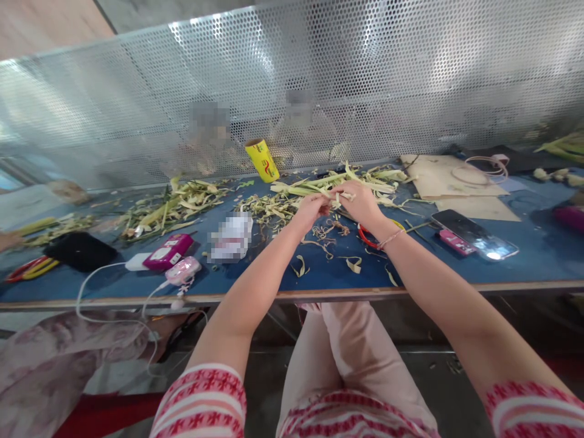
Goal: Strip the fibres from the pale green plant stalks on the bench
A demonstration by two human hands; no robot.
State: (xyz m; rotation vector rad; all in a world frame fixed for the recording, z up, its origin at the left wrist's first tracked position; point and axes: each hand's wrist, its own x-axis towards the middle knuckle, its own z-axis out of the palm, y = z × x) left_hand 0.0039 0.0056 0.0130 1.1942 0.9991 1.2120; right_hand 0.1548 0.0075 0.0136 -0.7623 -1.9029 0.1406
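Observation:
Both hands meet over a heap of pale green, dried leafy plant strips [296, 188] at the middle of the table. My left hand [312, 208] is closed in a pinch at the near end of a leafy strip [347, 196]. Close beside it, my right hand [364, 204] is curled over the same strip, its fingertips partly hidden. Under my right wrist lies a red and yellow loop [365, 236], perhaps scissor handles, partly covered by the arm. Thin brown, stringy scraps [331, 230] and a few curled leaf bits [353, 264] lie nearer the table edge.
A yellow tube [262, 160] stands by the perforated metal screen [283, 73]. Leftward are another plant heap [182, 204], a black pouch [81, 250], a magenta plug block [168, 251] and cables. Rightward lie a phone [474, 234] and brown card [456, 176]. Someone sits at left.

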